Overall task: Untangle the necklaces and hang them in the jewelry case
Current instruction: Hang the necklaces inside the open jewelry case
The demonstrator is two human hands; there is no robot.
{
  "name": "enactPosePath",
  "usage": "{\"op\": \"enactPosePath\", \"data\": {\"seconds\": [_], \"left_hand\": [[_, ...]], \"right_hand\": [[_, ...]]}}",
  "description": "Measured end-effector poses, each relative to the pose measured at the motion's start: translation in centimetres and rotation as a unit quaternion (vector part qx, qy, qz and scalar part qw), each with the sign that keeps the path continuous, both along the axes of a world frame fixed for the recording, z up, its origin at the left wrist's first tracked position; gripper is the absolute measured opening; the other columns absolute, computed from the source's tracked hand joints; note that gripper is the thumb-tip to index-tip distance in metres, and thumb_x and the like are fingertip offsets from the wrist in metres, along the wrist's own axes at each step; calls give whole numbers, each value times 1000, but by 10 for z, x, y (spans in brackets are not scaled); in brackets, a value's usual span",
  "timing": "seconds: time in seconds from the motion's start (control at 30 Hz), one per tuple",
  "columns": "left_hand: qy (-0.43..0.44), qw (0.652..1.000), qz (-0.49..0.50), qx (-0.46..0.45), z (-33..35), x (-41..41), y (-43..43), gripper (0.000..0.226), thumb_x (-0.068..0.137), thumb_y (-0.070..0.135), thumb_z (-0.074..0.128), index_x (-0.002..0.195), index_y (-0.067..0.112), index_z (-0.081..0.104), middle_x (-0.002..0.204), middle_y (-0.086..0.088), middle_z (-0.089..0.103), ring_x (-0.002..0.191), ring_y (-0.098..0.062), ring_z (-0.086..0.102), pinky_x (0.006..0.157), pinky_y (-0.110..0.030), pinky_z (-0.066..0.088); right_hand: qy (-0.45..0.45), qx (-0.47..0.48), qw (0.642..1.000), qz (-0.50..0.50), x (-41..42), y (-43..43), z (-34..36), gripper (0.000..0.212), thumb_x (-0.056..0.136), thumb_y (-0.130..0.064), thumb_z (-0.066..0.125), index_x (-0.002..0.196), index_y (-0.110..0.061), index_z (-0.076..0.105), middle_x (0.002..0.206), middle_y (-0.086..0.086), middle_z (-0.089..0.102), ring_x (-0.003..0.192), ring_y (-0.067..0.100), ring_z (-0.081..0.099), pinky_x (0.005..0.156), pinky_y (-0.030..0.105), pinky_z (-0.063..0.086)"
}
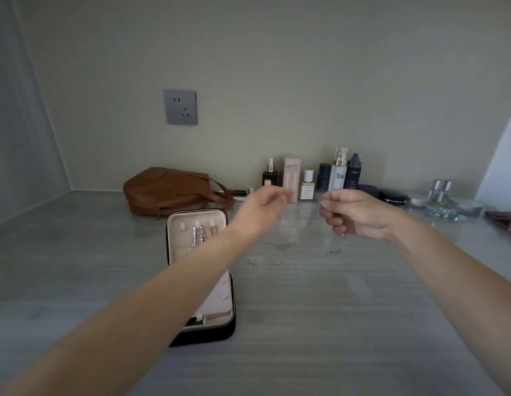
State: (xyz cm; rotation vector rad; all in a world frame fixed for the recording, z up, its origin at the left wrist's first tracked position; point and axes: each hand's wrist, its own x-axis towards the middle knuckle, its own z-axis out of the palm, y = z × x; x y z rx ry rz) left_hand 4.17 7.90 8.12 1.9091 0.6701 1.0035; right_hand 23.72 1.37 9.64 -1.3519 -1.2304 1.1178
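A black zip jewelry case (201, 277) lies open on the counter, its pink lid upright. Silver chains (199, 235) hang from the lid's hooks. My left hand (265, 205) and my right hand (354, 214) are raised above the counter to the right of the case, each pinching one end of a thin silver necklace (298, 237). The chain sags between them in a loop down to the counter. Another fine chain (252, 263) lies loose on the counter below the loop. My left forearm crosses over the case and hides part of it.
A brown leather bag (171, 191) sits behind the case against the wall. Several cosmetic bottles and boxes (314, 178) line the back right, with jars (393, 197) and glass bottles (441, 192) further right. A wall socket (180, 107) is above. The grey counter (334, 324) stretches toward me.
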Motion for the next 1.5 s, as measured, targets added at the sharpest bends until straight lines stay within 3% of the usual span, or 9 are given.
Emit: {"op": "enactPosePath", "data": {"seconds": [0.13, 0.27, 0.4, 0.47, 0.57, 0.73, 1.13, 1.33, 1.5], "left_hand": [[8, 991, -69, -113, 1, 36, -1, 34, 98, 33, 44, 93, 7, 65, 93, -14, 70, 95, -28, 66, 91, -32, 48], [-16, 977, -92, -190, 6, 34, -5, 44, 97, 40, 44, 70, 9, 59, 52, -1, 55, 46, -15, 52, 63, -30, 51], [-37, 960, -140, -238, 21, 16, -10, 38, 96, 35, 49, 65, 13, 51, 47, 4, 39, 42, -11, 38, 61, -28, 43], [-28, 962, -150, -227, 30, 8, -9, 33, 97, 33, 47, 72, 14, 55, 49, 6, 41, 42, -8, 39, 64, -29, 45], [17, 970, -154, -188, 39, -3, -10, 28, 97, 30, 49, 76, 14, 59, 52, 7, 45, 44, -7, 40, 55, -24, 43], [143, 971, -133, -139, 54, -19, -14, 24, 93, 26, 56, 72, 14, 58, 48, 8, 47, 43, -6, 42, 48, -19, 39], [214, 963, -109, -125, 86, -46, -29, 21, 93, 15, 57, 74, 12, 66, 52, 5, 52, 45, -6, 46, 53, -21, 39], [276, 957, -58, -65, 100, -61, -37, 17, 91, 13, 59, 74, 10, 59, 45, 2, 52, 41, -7, 48, 48, -18, 43], [274, 960, 39, -39, 99, -77, -32, 17, 92, 13, 54, 75, 10, 56, 46, 2, 57, 42, -10, 49, 53, -23, 44]], "right_hand": [[-4, 33, 999, 39, -21, -6, 17, 11, 98, -3, 43, 90, -5, 50, 65, 3, 50, 45, 5, 36, 38, 14, 26], [36, 86, 996, -14, -18, -17, 24, 16, 97, -2, 42, 84, -8, 49, 66, 3, 49, 42, 3, 33, 37, 13, 22], [45, 79, 995, -32, -12, -28, 17, 14, 95, -4, 48, 83, -10, 53, 62, 2, 46, 42, 5, 31, 37, 15, 21], [27, 71, 997, -28, -15, -31, 11, 3, 90, -13, 56, 91, -11, 58, 58, -2, 43, 44, 6, 29, 39, 16, 22], [-25, 68, 997, -19, -21, -34, 2, 30, 79, -28, 63, 101, -8, 62, 56, -7, 32, 46, 7, 27, 46, 20, 23], [-44, 93, 995, -15, -29, -38, -7, 18, 93, -21, 53, 80, -11, 60, 58, -2, 26, 46, 8, 26, 48, 21, 28], [7, 107, 987, 122, -70, -40, 7, 10, 78, -12, 68, 84, -4, 69, 79, 12, 69, 80, 23, 67, 83, 27, 53], [-95, 98, 986, 94, -109, -26, 33, 44, 64, -31, 73, 96, -1, 66, 82, 8, 71, 86, 21, 67, 102, 44, 43], [-202, 97, 973, 56, -132, -17, 43, 16, 78, -26, 73, 69, -14, 68, 67, 3, 70, 77, 18, 63, 82, 32, 49]]}}
